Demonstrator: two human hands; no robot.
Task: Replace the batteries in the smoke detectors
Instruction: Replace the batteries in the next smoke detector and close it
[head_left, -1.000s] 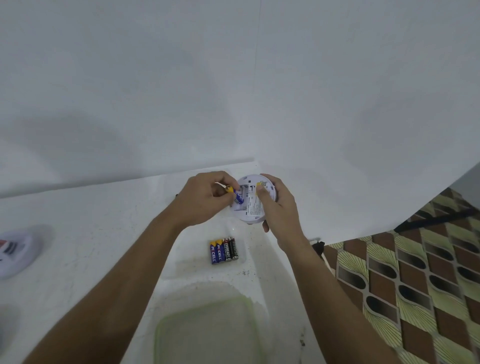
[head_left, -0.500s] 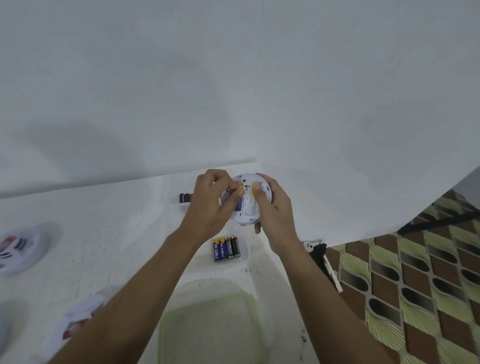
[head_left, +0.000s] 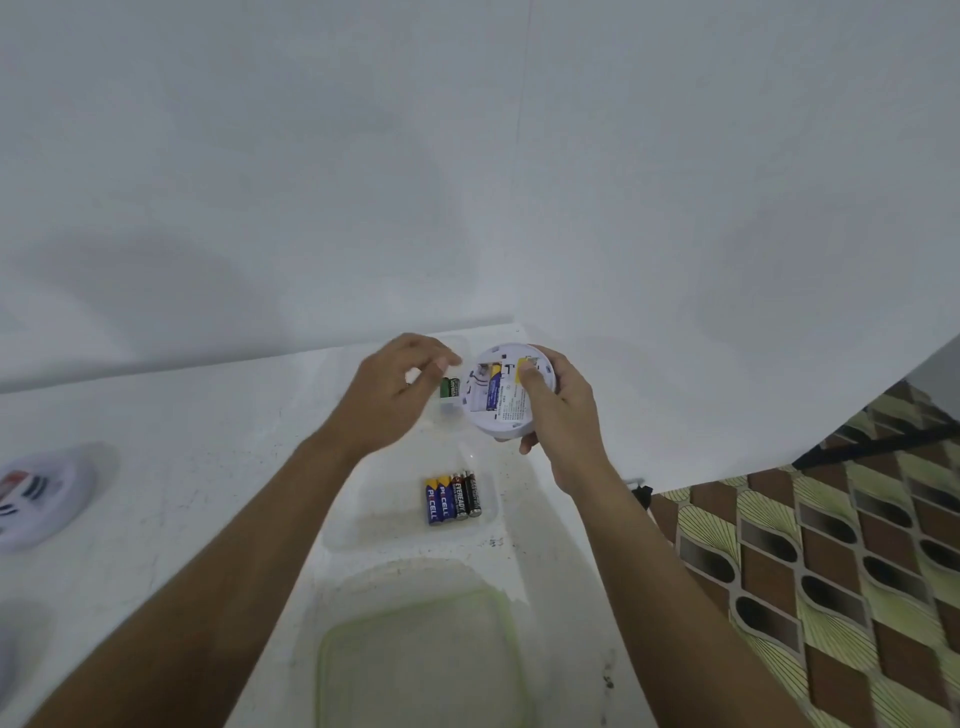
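My right hand (head_left: 561, 410) holds a round white smoke detector (head_left: 506, 389) back side up, thumb on its yellow label. A blue battery (head_left: 493, 393) sits in its open compartment. My left hand (head_left: 392, 397) hovers just left of the detector, fingers loosely apart and holding nothing. Behind that hand a dark green battery (head_left: 451, 387) lies in a clear tray. Several batteries (head_left: 452, 498), blue and black, lie side by side in a second clear tray (head_left: 363, 535) nearer to me.
Another white smoke detector (head_left: 41, 493) lies at the far left of the white counter (head_left: 208, 467). A clear container with a green rim (head_left: 421, 660) stands close to me. The counter ends at the right above a patterned floor (head_left: 831, 571). A white wall rises behind.
My left hand pressed the blue battery into the detector, then let go and drew back to the left. The green battery behind it came into view.
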